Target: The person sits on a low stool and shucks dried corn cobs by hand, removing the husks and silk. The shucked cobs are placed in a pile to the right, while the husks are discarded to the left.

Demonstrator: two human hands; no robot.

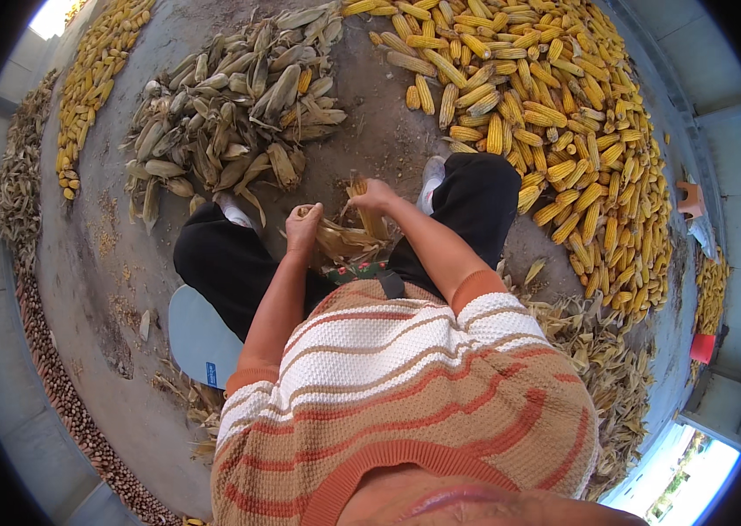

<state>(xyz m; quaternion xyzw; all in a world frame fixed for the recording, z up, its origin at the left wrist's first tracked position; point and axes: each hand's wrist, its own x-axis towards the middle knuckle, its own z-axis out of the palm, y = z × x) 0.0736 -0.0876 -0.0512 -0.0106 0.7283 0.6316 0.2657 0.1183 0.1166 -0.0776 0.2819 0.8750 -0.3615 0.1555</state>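
Low between my knees, my right hand (377, 197) is closed around a corn cob (372, 223) that stands roughly upright. My left hand (303, 230), a little apart from it, has its fingers closed on dry husk leaves (337, 238). These leaves spread below both hands and around the cob's lower end; whether they are still joined to it is hard to see. Beyond my left hand lies a heap of unhusked corn ears (232, 112). Past my right knee rises a large pile of bare yellow cobs (541, 118).
Loose husks (607, 368) lie behind me on the right. A pale blue flat-topped object (203, 335) is by my left thigh. Stacked cobs (71, 401) and more husks (18, 177) line the left wall. A stool (691, 199) stands by the right wall.
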